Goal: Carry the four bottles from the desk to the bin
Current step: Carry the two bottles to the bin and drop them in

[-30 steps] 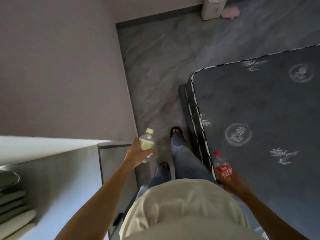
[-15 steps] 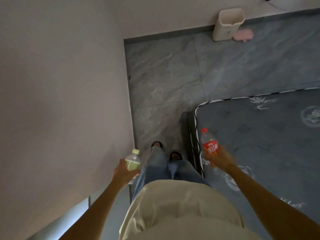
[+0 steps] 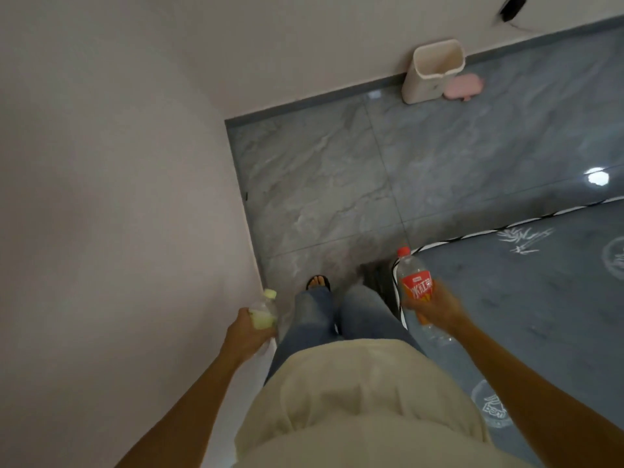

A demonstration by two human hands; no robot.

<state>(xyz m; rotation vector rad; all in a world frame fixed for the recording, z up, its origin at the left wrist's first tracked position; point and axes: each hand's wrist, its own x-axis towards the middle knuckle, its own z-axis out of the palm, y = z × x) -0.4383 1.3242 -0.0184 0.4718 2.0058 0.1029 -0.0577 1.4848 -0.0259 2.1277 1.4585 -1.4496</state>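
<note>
My left hand [image 3: 244, 336] grips a small clear bottle with a pale green label and cap [image 3: 265, 310], held low beside my left leg, close to the wall. My right hand [image 3: 435, 310] holds a clear bottle with a red label and red cap [image 3: 413, 280], over the mattress corner. A cream open-topped bin [image 3: 434, 74] stands on the floor against the far wall, ahead and to the right. The desk is out of view.
A dark blue mattress [image 3: 540, 298] with white prints fills the right side; its corner is by my right leg. A wall [image 3: 118, 197] runs along the left. Grey marble floor tiles [image 3: 337, 184] stretch ahead. A pink object [image 3: 462, 86] lies beside the bin.
I have walked forward past the desk along the gap between wall and mattress. The bin has come fully into view and sits nearer. Both hands still hold their bottles.
</note>
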